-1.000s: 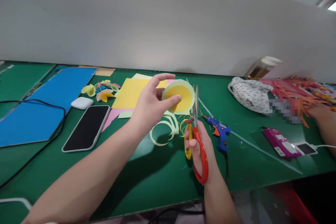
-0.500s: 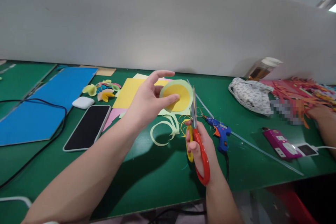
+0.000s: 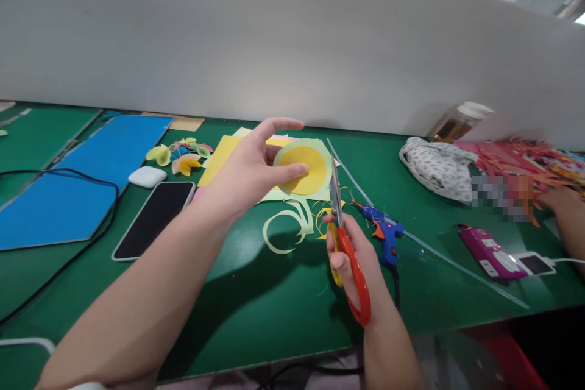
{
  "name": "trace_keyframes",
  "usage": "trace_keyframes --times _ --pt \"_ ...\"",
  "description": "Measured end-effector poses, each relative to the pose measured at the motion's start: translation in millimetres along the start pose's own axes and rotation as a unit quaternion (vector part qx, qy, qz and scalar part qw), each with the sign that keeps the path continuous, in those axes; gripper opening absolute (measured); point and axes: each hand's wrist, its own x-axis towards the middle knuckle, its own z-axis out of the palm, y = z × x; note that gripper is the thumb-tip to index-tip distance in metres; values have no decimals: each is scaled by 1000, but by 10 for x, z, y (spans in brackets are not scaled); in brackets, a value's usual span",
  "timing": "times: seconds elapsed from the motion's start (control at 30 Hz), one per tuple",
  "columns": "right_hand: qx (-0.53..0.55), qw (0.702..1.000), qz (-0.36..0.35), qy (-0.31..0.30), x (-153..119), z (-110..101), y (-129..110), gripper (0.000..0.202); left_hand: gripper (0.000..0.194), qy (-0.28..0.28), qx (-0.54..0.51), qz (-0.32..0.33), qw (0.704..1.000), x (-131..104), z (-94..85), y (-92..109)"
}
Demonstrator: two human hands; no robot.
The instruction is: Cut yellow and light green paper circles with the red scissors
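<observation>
Between thumb and fingers, my left hand (image 3: 256, 173) holds a paper disc (image 3: 315, 161), a yellow circle lying on a slightly larger pale green one. Scissors (image 3: 351, 262) with one red and one yellow handle are in my right hand (image 3: 359, 247). Their blades point upward and lie against the right edge of the disc. Below the disc, curled pale green paper strips (image 3: 278, 219) rest on the table, with thin yellow offcuts (image 3: 322, 219) beside them. Behind my left hand lie yellow paper sheets (image 3: 219, 161), partly hidden by it.
Right of the scissors lies a blue glue gun (image 3: 386, 231) with a clear glue stick (image 3: 466, 271). A phone (image 3: 155, 219), a white case (image 3: 147, 177), paper petals (image 3: 185, 161) and a blue board (image 3: 73, 189) are leftward. A purple power strip (image 3: 491, 253) and another person's arm (image 3: 567, 213) are far right.
The disc and my left hand have shifted slightly left. The scissors' blades have tilted left along the disc's edge, and their handles have moved slightly right.
</observation>
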Motion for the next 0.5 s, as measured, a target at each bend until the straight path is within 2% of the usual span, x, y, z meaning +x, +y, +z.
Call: trace_keyframes --times 0.23,0.5 --pt "-38 999 16 -13 -37 -51 -115 80 59 -22 16 -10 1000 21 -80 -10" --pt "-86 996 6 0 -16 -81 -60 84 58 -31 28 -7 999 23 -144 -6"
